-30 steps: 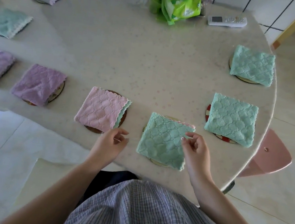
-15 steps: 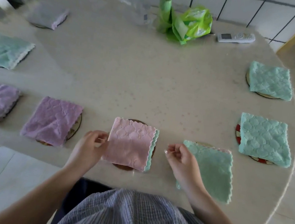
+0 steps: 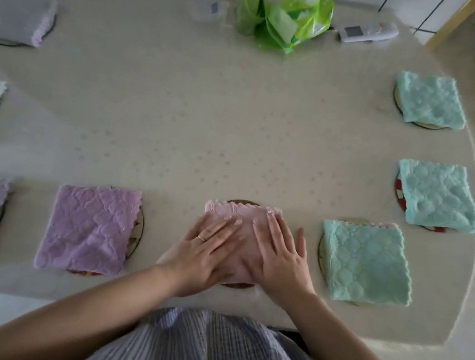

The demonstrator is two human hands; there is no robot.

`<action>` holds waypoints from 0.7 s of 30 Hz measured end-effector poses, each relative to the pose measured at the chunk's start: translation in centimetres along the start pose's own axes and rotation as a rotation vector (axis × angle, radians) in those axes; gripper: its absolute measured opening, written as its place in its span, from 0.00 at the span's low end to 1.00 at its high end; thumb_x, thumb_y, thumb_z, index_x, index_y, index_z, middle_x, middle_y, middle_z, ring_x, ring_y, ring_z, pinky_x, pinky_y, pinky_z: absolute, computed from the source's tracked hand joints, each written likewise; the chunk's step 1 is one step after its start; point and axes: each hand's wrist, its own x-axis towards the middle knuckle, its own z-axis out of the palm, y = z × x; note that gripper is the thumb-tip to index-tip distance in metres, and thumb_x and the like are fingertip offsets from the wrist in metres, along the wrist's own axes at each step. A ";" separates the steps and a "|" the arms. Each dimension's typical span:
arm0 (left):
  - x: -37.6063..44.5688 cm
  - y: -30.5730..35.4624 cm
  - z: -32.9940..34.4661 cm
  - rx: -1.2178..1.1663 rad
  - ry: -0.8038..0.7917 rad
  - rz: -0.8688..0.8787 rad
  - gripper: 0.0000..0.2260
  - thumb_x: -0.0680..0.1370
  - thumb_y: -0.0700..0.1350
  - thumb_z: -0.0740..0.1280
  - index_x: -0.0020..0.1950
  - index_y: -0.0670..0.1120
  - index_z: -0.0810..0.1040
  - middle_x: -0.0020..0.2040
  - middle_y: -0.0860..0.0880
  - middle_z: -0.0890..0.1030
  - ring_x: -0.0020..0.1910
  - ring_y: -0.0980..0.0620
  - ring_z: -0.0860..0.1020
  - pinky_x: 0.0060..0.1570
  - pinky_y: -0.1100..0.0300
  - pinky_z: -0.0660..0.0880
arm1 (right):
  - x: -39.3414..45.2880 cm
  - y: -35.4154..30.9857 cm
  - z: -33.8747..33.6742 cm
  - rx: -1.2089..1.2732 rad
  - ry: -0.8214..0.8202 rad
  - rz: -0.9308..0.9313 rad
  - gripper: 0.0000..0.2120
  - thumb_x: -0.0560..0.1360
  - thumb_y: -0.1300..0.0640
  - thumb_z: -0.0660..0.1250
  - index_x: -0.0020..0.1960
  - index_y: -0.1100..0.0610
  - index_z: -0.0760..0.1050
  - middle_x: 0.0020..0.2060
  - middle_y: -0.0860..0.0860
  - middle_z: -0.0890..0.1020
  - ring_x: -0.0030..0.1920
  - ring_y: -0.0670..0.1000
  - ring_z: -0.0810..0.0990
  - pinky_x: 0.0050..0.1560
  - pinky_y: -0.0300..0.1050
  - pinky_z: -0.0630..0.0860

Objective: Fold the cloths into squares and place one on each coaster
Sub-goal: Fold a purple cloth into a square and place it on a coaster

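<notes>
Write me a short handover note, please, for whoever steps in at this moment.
Left hand and right hand: both flat, palms down on the pink cloth, holding nothing.
Pink cloth: folded, on its coaster at the near edge of the table.
Done: every cloth in view is folded and sits on a coaster, including the purple cloth and green cloth beside it.
Left: lift the hands away; check squareness.

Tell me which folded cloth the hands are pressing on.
The pink cloth, between the purple cloth and a green cloth. Left hand and right hand lie flat on it; the others are untouched.
</notes>
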 end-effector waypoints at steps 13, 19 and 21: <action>-2.4 1.7 -1.8 -0.863 0.296 -0.765 0.11 0.73 0.45 0.71 0.51 0.54 0.73 0.46 0.55 0.79 0.45 0.56 0.78 0.46 0.52 0.76 | -1.6 1.9 -1.6 0.658 0.104 0.353 0.06 0.72 0.55 0.70 0.47 0.52 0.76 0.43 0.45 0.81 0.44 0.47 0.80 0.44 0.42 0.75; -0.5 1.0 -3.0 -1.016 0.135 -1.000 0.09 0.72 0.44 0.72 0.44 0.51 0.72 0.42 0.52 0.79 0.42 0.54 0.77 0.42 0.60 0.74 | -1.0 2.0 -2.2 0.691 0.019 0.361 0.05 0.72 0.49 0.69 0.41 0.47 0.74 0.38 0.40 0.81 0.41 0.43 0.79 0.45 0.46 0.77; -0.4 0.9 -3.2 -1.006 0.105 -1.000 0.08 0.73 0.44 0.71 0.44 0.51 0.72 0.43 0.51 0.79 0.43 0.52 0.77 0.45 0.57 0.74 | -1.1 1.9 -2.4 0.678 -0.001 0.346 0.04 0.72 0.48 0.69 0.41 0.46 0.74 0.36 0.38 0.80 0.41 0.43 0.79 0.46 0.48 0.77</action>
